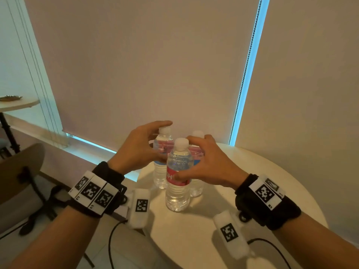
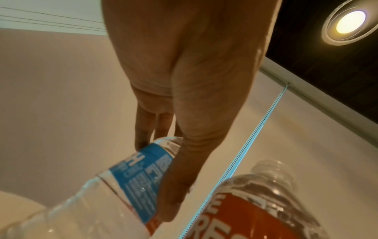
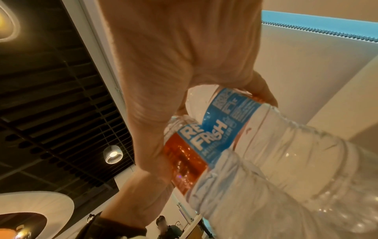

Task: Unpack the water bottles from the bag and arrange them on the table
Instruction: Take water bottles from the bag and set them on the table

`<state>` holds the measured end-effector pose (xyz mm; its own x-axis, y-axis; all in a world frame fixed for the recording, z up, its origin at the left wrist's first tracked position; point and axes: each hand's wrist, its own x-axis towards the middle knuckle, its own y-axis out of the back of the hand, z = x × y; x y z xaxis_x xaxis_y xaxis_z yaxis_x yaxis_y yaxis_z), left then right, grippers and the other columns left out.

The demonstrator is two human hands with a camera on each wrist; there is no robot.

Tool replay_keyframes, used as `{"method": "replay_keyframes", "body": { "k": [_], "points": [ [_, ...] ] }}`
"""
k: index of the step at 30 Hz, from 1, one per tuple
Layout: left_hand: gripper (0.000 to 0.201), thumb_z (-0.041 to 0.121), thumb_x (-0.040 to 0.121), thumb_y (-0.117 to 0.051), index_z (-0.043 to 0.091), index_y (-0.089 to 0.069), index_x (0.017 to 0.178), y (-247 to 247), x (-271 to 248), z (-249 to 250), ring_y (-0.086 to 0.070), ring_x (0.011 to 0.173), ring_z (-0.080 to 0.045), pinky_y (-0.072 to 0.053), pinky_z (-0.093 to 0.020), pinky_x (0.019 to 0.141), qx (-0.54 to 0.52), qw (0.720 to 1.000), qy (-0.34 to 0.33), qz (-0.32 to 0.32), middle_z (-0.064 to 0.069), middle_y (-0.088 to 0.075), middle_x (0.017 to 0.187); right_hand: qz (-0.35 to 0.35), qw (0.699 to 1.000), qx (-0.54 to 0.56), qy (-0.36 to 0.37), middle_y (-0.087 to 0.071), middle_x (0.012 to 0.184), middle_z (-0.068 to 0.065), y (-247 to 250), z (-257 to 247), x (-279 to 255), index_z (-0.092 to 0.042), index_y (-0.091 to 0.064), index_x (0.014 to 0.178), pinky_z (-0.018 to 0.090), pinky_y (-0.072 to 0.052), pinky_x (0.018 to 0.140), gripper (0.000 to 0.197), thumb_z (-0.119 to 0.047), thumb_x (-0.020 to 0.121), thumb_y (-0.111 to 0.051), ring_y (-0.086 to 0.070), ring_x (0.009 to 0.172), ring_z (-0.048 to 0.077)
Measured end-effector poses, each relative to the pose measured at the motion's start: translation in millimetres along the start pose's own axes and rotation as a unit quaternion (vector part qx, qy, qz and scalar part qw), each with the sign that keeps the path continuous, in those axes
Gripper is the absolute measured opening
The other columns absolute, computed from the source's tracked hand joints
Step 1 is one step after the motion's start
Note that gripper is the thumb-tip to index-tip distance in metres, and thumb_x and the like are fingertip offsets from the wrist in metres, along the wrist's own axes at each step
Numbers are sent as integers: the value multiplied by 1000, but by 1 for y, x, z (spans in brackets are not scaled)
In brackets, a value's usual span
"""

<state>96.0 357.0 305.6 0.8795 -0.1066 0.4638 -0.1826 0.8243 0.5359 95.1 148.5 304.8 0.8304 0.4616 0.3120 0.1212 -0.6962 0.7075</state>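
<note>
Three clear water bottles with white caps stand close together on the round white table (image 1: pixel 252 195). The front bottle (image 1: pixel 177 197) has a red label; the back left bottle (image 1: pixel 160 177) and back right bottle (image 1: pixel 197 189) stand behind it. My left hand (image 1: pixel 147 146) grips the back left bottle (image 2: pixel 139 174), fingers behind it and thumb (image 2: pixel 180 177) on its blue label. My right hand (image 1: pixel 194 158) spans two bottles. Its thumb presses the front bottle (image 3: pixel 190 150) and its fingers curl round the back right bottle (image 3: pixel 286 137). No bag is in view.
A wooden chair (image 1: pixel 21 171) stands left of the table, with a small side table (image 1: pixel 17 102) further back. Drawn roller blinds (image 1: pixel 145 65) close off the far side. Black cables (image 1: pixel 110 245) hang near the table's front edge. A person (image 3: pixel 167 229) is far behind.
</note>
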Motion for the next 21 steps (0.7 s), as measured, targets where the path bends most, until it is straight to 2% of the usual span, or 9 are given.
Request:
{"method": "replay_keyframes", "body": {
  "k": [3, 6, 8, 10, 13, 15, 16, 18, 21],
  "points": [
    [97, 16, 59, -91, 34, -45, 142, 0, -6, -3, -61, 113, 0, -52, -15, 92, -28, 1000, 2, -5, 9, -62, 131, 7, 1000, 5, -1, -43, 114, 1, -2, 0, -2, -34, -58, 119, 10, -41, 78, 68, -39, 59, -91, -50, 105, 13],
    [103, 30, 59, -86, 38, -33, 148, -1, -17, -2, -54, 123, -3, -46, -27, 104, -7, 1000, -2, 5, 11, -50, 142, 12, 1000, 3, 3, -44, 114, 1, -2, 0, -5, -35, -57, 119, 17, -44, 85, 69, -42, 60, -90, -50, 104, 11],
    [101, 27, 63, -86, 37, -32, 148, -1, -26, 0, -50, 129, -14, -44, -36, 107, 13, 999, 11, 39, 2, -46, 149, 13, 1000, -1, 5, -45, 117, 1, -2, 1, -7, -36, -57, 121, 22, -47, 91, 70, -45, 59, -90, -48, 105, 8],
    [94, 26, 66, -86, 32, -38, 146, -1, -37, 2, -53, 125, -17, -47, -37, 104, 39, 995, 10, 91, 0, -47, 147, 11, 1000, 2, 6, -45, 125, 0, -3, 3, -11, -41, -54, 123, 26, -47, 99, 74, -48, 58, -90, -46, 112, 8],
    [72, 25, 69, -84, 23, -52, 134, -3, -61, 12, -62, 108, -13, -53, -19, 90, 42, 981, -22, 188, 1, -58, 133, 19, 1000, -5, 10, -36, 142, -4, 4, 6, -23, -48, -48, 129, 8, -33, 98, 84, -51, 56, -90, -35, 134, 13],
    [55, 31, 72, -83, 26, -58, 121, -8, -81, 24, -65, 91, -13, -56, -19, 79, -1, 973, -43, 225, 1, -66, 115, 47, 999, -22, 13, -28, 148, -8, 18, 4, -41, -49, -48, 130, 6, -28, 98, 84, -52, 56, -89, -29, 140, 10],
    [46, 38, 73, -82, 30, -60, 113, -13, -91, 33, -65, 82, -14, -58, -23, 74, -38, 973, -54, 220, 4, -69, 102, 62, 998, -28, 17, -27, 149, -9, 28, 3, -53, -49, -50, 129, 12, -31, 102, 83, -54, 56, -88, -29, 141, 8],
    [34, 47, 70, -77, 34, -64, 98, -32, -112, 53, -63, 66, -13, -55, -20, 60, -103, 976, -79, 177, 2, -69, 81, 96, 994, -36, 22, -30, 146, -13, 50, 4, -83, -48, -54, 126, 21, -34, 106, 74, -57, 58, -85, -34, 138, 1],
    [21, 38, 65, -74, 31, -68, 83, -79, -141, 77, -58, 48, -11, -45, -12, 53, -129, 981, -111, 97, 2, -67, 63, 138, 989, -55, -3, -43, 138, -18, 83, 16, -138, -45, -61, 118, 23, -42, 104, 58, -60, 65, -79, -42, 131, -3]
  ]
}}
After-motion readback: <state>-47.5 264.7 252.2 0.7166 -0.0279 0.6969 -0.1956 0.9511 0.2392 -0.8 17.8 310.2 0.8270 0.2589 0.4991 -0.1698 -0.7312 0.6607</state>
